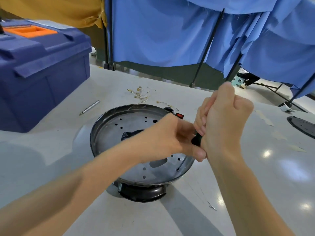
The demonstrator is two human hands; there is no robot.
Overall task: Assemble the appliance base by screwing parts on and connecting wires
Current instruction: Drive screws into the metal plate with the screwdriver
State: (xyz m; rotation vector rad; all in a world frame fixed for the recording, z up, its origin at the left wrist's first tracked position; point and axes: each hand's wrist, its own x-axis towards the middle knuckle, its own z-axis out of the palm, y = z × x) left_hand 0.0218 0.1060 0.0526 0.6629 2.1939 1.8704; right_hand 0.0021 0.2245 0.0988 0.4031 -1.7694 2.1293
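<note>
Head view: the appliance base (109, 133), a round metal dish pierced with several holes, is seen at the middle of the pale tabletop (51, 150), raised on a black foot (141, 191) at its near side. A red switch (179, 115) is fixed at its far rim.

A screwdriver (196, 138) with a black handle is held upright over the right part of the base by 2 hands. The handle is gripped from above by the right hand (225, 120), whose fingers (202, 120) are wrapped round it. The lower end of the handle is pinched by the left hand (163, 135), between curled fingers and thumb. The thin metal shaft (182, 163) is angled down from the hands, and its tip is set at a hole near the front right rim of the base.

Beyond the base, a scatter of small wires and terminals (139, 94) is spread on the tabletop, and 1 metal rod (89, 107) is laid to the left of it. A blue toolbox (42, 79) with an orange inset is placed at the far left. A black disc (301, 126) is cut off by the right edge. Blue cloth (162, 31) is hung behind the tabletop.
</note>
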